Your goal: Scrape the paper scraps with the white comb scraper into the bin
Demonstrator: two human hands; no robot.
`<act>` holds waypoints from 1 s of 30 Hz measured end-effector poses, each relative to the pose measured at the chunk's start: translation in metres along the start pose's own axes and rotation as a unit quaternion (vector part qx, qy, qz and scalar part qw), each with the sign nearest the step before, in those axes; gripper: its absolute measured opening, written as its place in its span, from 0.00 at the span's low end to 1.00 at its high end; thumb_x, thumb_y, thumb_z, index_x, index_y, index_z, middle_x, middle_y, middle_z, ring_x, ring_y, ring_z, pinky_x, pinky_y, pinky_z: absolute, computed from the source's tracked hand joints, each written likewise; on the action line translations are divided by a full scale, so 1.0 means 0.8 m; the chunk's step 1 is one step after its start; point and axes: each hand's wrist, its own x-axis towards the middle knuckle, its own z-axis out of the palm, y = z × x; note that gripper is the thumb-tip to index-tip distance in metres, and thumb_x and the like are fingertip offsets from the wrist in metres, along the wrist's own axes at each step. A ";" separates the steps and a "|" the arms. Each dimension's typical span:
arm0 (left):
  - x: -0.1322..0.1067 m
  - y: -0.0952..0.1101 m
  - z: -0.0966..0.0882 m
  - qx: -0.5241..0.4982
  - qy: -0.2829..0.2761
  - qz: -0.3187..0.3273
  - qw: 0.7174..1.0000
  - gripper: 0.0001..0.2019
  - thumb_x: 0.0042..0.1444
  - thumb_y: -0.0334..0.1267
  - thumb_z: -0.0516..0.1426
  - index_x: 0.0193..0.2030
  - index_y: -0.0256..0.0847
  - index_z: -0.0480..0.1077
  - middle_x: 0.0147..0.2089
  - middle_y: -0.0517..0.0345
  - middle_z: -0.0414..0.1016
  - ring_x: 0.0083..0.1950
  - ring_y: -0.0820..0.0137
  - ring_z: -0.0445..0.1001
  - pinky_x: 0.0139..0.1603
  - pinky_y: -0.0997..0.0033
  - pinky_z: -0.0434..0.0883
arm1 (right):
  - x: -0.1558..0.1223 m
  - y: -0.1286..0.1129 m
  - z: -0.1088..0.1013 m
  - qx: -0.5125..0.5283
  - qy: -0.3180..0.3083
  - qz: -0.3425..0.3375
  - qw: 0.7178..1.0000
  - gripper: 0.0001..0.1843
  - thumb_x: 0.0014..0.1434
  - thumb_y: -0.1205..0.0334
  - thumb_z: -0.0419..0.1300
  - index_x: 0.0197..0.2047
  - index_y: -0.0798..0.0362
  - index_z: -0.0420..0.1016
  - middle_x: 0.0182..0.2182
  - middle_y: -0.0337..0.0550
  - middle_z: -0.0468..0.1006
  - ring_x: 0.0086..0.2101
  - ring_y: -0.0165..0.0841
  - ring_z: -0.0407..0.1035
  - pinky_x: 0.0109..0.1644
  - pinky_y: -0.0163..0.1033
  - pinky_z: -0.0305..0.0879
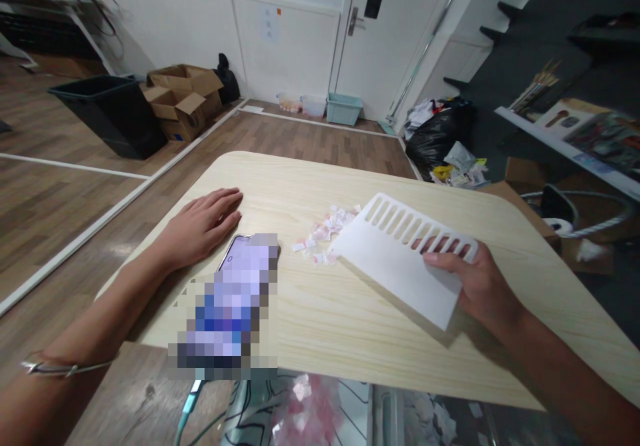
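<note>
— What is held by the right hand (pixel 487 286)?
— A flat white slotted sheet (pixel 395 263), one corner at small pinkish-white scraps (pixel 327 226).
— And the left hand (pixel 197 227)?
— It is laid palm-down, fingers extended, on the pale wood-grain table (pixel 315 326).

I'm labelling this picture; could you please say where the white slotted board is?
In the head view, the white slotted board is right of centre over the table, held by the right hand, its left corner beside the pale scraps.
</note>
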 end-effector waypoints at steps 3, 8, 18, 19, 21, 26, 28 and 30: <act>-0.001 0.002 0.000 0.002 0.008 -0.005 1.000 0.43 0.81 0.66 0.42 0.85 0.39 0.72 0.90 0.38 0.73 0.90 0.41 0.69 0.92 0.38 0.65 | 0.004 0.002 -0.010 -0.027 -0.050 0.018 0.998 0.11 0.45 0.55 0.83 0.30 0.49 0.91 0.27 0.46 0.90 0.23 0.39 0.78 0.24 0.38 0.68; -0.001 0.004 0.000 0.001 0.005 -0.004 1.000 0.44 0.81 0.66 0.43 0.85 0.37 0.72 0.89 0.35 0.73 0.90 0.41 0.71 0.92 0.41 0.67 | 0.007 -0.012 -0.027 0.011 0.027 0.029 0.999 0.09 0.40 0.61 0.82 0.27 0.45 0.89 0.25 0.44 0.90 0.21 0.40 0.77 0.23 0.40 0.70; -0.001 0.001 0.001 0.009 0.009 0.008 1.000 0.42 0.82 0.64 0.42 0.85 0.37 0.73 0.89 0.35 0.74 0.89 0.40 0.72 0.92 0.36 0.67 | -0.008 -0.017 0.014 0.013 0.002 0.106 0.994 0.14 0.36 0.57 0.84 0.28 0.51 0.92 0.26 0.46 0.90 0.24 0.35 0.75 0.25 0.35 0.66; -0.001 0.000 0.002 0.011 0.010 0.010 1.000 0.42 0.82 0.64 0.42 0.85 0.38 0.73 0.89 0.36 0.74 0.88 0.41 0.72 0.92 0.36 0.68 | -0.009 -0.018 0.011 0.016 0.029 0.109 0.993 0.14 0.34 0.58 0.83 0.27 0.51 0.92 0.26 0.46 0.90 0.24 0.35 0.76 0.26 0.35 0.68; 0.000 -0.002 0.004 0.015 0.013 0.013 1.000 0.41 0.82 0.64 0.43 0.85 0.39 0.72 0.88 0.38 0.75 0.88 0.42 0.73 0.91 0.36 0.69 | -0.010 -0.021 0.006 0.029 0.085 0.111 0.990 0.14 0.32 0.59 0.82 0.26 0.50 0.90 0.26 0.46 0.90 0.25 0.35 0.77 0.28 0.35 0.70; 0.000 -0.007 0.009 0.022 0.025 0.019 0.999 0.41 0.83 0.65 0.42 0.84 0.40 0.73 0.88 0.38 0.76 0.88 0.43 0.74 0.90 0.38 0.70 | -0.015 -0.024 0.019 0.048 0.104 0.097 0.989 0.15 0.31 0.57 0.83 0.26 0.49 0.91 0.26 0.44 0.90 0.27 0.36 0.79 0.31 0.35 0.72; 0.000 -0.009 0.010 0.022 0.028 0.024 0.999 0.40 0.84 0.65 0.42 0.84 0.42 0.73 0.88 0.39 0.76 0.88 0.43 0.74 0.90 0.38 0.71 | -0.017 -0.020 0.030 0.046 0.068 0.097 0.992 0.15 0.32 0.55 0.83 0.26 0.49 0.91 0.26 0.44 0.90 0.27 0.36 0.79 0.31 0.35 0.72; 0.000 -0.009 0.010 0.022 0.028 0.025 0.999 0.40 0.84 0.65 0.42 0.84 0.42 0.74 0.88 0.40 0.76 0.88 0.44 0.74 0.90 0.38 0.71 | -0.019 -0.014 0.033 0.039 0.049 0.100 0.993 0.15 0.34 0.54 0.84 0.27 0.50 0.92 0.25 0.45 0.90 0.27 0.36 0.78 0.31 0.36 0.71</act>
